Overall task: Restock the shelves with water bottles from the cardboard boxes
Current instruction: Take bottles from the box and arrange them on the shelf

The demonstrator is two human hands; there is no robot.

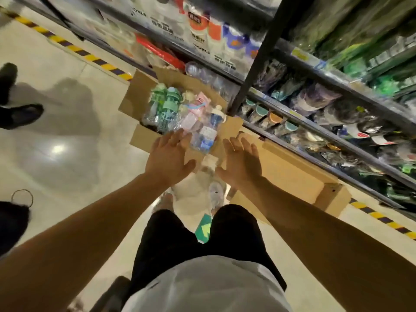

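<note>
The shelves (315, 70) are the biggest thing here: dark metal racking running from twelve o'clock down to four o'clock, with a black upright post and thin rails, crammed with glossy plastic-wrapped goods too blurred to name. The pale floor (67, 143) fills the nine o'clock side, smooth and shiny enough to throw back a ceiling light, edged along the racking by yellow-and-dark striped tape (90, 57).

Just above centre, toward twelve o'clock, sits an open cardboard box (139, 93), plain brown corrugated board with its flaps splayed flat. Inside lie the water bottles (180, 115), clear plastic sleeves over rounded bodies in green, pink and blue, with chunky lids. A second, closed box (292, 172) of the same brown board lies at three o'clock against the lowest rail.

The left hand (168, 158) and the right hand (243, 161) hang side by side at centre, palms down, fingers spread and straight, holding nothing. The bottles lie just beyond both sets of fingertips, toward twelve o'clock; the left fingertips overlap the nearest wrapped bottle in view, though contact cannot be told.

At nine o'clock, another person's dark shoes (18, 113) stand on the floor.
</note>
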